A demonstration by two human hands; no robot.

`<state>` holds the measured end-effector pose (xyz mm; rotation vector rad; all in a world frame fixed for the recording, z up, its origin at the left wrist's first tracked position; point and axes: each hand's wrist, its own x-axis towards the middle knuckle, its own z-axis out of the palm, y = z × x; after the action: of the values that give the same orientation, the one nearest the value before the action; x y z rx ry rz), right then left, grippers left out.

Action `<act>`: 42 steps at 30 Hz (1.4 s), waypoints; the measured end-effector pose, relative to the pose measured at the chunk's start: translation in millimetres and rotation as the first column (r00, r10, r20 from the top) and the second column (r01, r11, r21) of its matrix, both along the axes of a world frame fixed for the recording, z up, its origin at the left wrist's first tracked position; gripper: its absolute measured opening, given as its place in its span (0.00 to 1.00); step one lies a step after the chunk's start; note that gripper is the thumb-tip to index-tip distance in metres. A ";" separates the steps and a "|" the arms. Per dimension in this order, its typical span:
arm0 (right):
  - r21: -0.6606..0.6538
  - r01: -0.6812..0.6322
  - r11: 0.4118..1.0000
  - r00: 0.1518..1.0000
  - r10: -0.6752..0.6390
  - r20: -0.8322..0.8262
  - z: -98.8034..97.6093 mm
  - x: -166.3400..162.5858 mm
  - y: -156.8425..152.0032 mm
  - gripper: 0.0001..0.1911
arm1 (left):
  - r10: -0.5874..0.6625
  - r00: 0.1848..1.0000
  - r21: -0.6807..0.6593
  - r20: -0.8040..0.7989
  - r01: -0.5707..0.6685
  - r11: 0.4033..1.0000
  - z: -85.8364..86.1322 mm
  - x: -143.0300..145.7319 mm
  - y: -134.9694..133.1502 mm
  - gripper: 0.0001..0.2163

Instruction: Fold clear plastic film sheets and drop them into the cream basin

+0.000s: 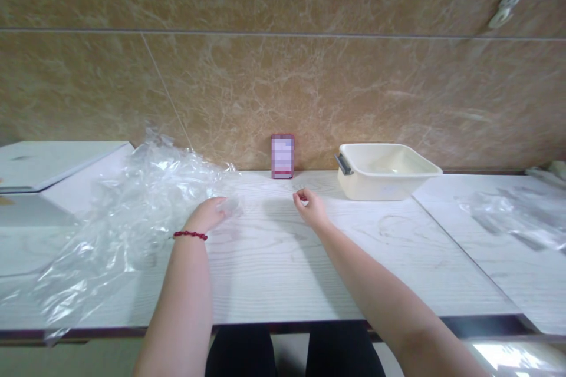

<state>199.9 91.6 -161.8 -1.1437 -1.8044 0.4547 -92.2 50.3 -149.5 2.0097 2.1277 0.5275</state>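
Observation:
My left hand (207, 215), with a dark red beaded bracelet (190, 235) at its wrist, is closed on a small clear plastic bag (233, 205) that sticks out past the fingertips. Beside that hand a heap of crumpled clear plastic bags (150, 200) spreads to the left over the white wood-grain table (265, 283). My right hand (312, 207) hovers low over the table's middle, fingers curled into a pinch. Something small and dark reddish shows between them, too small to name. To its right stands a cream plastic tub (380, 185) with a grey handle clip.
Against the marbled wall (239, 94) a phone (283, 156) with a red edge leans upright, its screen blurred. A white box (66, 182) sits at far left. More clear plastic (522, 215) lies at far right. The table's front edge (292, 325) runs just before my legs.

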 end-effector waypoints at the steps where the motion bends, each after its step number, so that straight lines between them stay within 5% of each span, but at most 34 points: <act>1: -0.005 -0.004 1.000 1.000 0.004 -0.007 -1.0 0.0 0.6 0.08 | -0.011 1.000 -0.017 0.003 0.011 1.000 -3.8 -1.7 1.6 0.19; 7: -0.023 -0.028 0.999 0.999 0.027 -0.035 -6.5 -0.4 3.2 0.09 | 0.024 0.999 0.002 -0.038 -0.024 1.000 -21.8 -1.9 14.1 0.15; 14: -0.032 -0.049 0.998 0.998 0.048 -0.028 -8.1 -2.5 0.7 0.10 | 0.182 0.976 0.120 -0.116 -0.168 0.978 -11.0 11.3 17.9 0.13; 23: -0.007 -0.243 0.970 0.969 0.243 -0.043 6.8 -21.6 -29.4 0.11 | -0.117 0.980 0.239 0.159 0.076 0.968 8.8 67.8 9.8 0.15; 28: -0.130 -0.308 0.942 0.944 0.286 -0.163 3.5 -32.2 -37.7 0.16 | -0.273 0.917 0.173 0.291 0.230 0.958 11.1 92.7 3.3 0.17; 31: -0.248 -0.299 0.921 0.926 0.218 -0.308 -1.3 -32.4 -31.6 0.09 | -0.228 0.828 0.116 0.513 0.196 0.974 9.7 94.8 5.2 0.17; 35: -0.342 -0.343 0.875 0.840 0.122 -0.529 -2.2 -28.4 -22.4 0.07 | -0.118 0.559 0.052 0.821 0.133 0.990 9.6 95.9 5.6 0.16; 38: -0.356 -0.361 0.862 0.768 0.058 -0.637 0.5 -26.2 -20.1 0.07 | 0.007 0.399 -0.043 0.917 0.079 0.996 9.9 98.2 3.6 0.16; 42: -0.398 -0.387 0.832 0.676 -0.038 -0.736 3.4 -24.3 -18.6 0.08 | 0.107 0.300 -0.130 0.948 0.060 0.990 10.2 96.4 3.9 0.17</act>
<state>175.6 73.0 -158.4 -0.9172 -1.0858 1.3968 4.2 54.2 -139.4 1.0013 1.3000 1.1708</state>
